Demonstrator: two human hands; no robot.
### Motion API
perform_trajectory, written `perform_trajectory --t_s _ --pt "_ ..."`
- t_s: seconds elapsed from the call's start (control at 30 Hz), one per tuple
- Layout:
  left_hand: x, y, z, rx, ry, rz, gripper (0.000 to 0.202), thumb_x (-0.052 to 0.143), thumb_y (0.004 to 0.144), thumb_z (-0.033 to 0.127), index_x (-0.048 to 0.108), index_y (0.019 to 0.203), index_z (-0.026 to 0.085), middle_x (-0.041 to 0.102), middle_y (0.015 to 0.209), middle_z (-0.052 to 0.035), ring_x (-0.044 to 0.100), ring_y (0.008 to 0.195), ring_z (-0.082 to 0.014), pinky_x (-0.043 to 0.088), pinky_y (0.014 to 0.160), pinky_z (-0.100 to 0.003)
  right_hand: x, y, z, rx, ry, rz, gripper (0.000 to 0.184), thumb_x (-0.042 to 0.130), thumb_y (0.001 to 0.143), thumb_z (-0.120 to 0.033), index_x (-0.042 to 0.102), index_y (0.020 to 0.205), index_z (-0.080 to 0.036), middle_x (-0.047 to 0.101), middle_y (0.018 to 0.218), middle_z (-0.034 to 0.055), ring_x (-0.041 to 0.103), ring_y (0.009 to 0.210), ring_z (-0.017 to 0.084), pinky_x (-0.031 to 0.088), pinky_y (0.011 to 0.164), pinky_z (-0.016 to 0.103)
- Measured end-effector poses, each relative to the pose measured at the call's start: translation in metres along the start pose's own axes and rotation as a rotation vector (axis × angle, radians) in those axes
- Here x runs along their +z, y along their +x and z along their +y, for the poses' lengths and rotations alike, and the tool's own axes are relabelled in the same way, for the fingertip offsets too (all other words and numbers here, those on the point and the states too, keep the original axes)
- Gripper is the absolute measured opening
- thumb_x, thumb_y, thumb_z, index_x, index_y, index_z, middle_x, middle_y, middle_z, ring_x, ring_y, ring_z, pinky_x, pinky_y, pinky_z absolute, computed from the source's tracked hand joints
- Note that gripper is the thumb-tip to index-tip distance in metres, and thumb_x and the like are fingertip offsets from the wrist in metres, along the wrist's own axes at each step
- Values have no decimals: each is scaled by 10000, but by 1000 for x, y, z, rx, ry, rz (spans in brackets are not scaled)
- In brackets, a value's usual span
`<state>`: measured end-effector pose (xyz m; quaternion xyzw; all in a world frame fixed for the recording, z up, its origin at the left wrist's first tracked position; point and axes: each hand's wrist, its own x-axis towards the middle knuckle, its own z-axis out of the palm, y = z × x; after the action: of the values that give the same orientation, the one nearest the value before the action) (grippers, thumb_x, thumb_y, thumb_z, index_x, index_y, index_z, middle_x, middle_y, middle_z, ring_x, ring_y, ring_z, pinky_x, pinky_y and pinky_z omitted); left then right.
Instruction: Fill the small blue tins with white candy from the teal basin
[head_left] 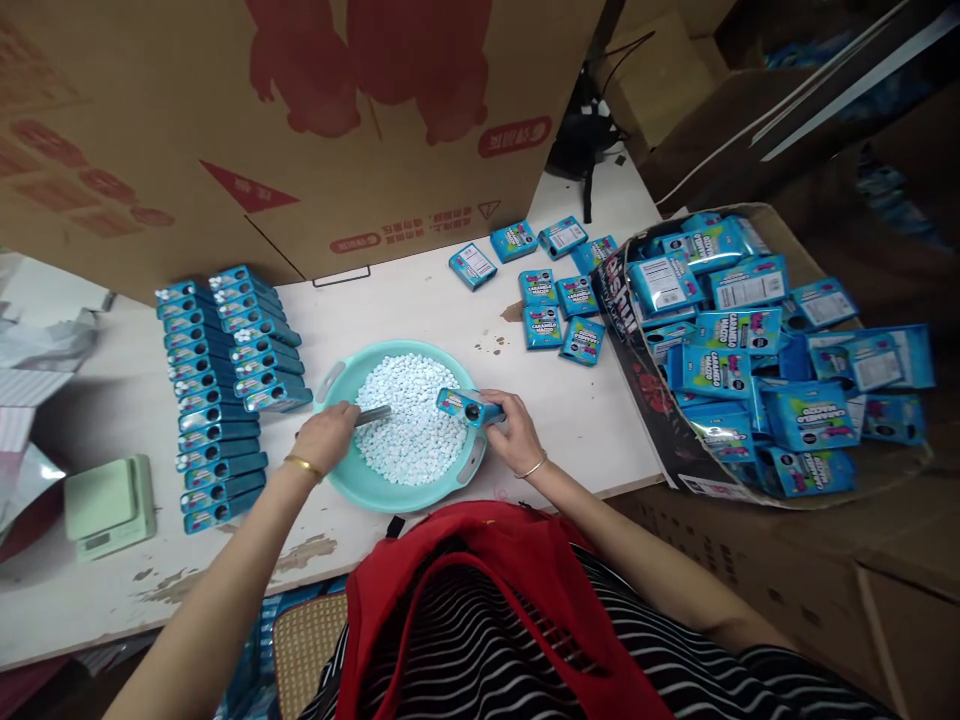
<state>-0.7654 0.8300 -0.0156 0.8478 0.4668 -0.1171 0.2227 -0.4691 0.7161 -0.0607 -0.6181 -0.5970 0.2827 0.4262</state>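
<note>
White surface [420, 300] carries our teal basin [341, 375] of white tablets [411, 425]. Our left hand [324, 438] fingers pinch a metal scoop [373, 415]; our right hand [513, 430] fingers clasp a blue box [466, 405]. A tilted box or an overloaded scoop could, we judge, spill tablets past the rim.

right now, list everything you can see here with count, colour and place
basin: one, teal, table centre, in front of the person
candy pieces: a heap, white, filling the basin
scoop: one, metal, over the candy pieces
blue box: one, blue, over the basin's right rim
stacked boxes: two rows, blue, table left
loose boxes: about nine, blue, table behind the basin, to the right
carton of boxes: one, brown, full of blue boxes, right of the table
scale: one, pale green, table's left front
big cardboard box: one, brown with red print, behind the table
left hand: holds the scoop, gold bracelet
right hand: holds the blue box, thin bracelet
</note>
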Motion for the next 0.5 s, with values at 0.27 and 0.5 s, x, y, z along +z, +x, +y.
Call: perform_trajectory --t_s 0.27,0.5 --pt "99 56 28 117 -287 -54 322 442 771 110 576 1059 163 627 1069 -107 579 989 -220 459 892 -334 -11 1 4 81 55 30 371 532 743 -112 519 1087 -251 608 1162 77 552 1127 256 438 991 475" --pt "79 28 31 155 -478 -18 314 473 837 241 529 1137 168 626 1031 -72 581 864 -173 486 813 -318 -14 -2 5 162 84 55 333 572 763 -166 514 1079 -252 617 1149 70 569 1094 244 455 962 441"
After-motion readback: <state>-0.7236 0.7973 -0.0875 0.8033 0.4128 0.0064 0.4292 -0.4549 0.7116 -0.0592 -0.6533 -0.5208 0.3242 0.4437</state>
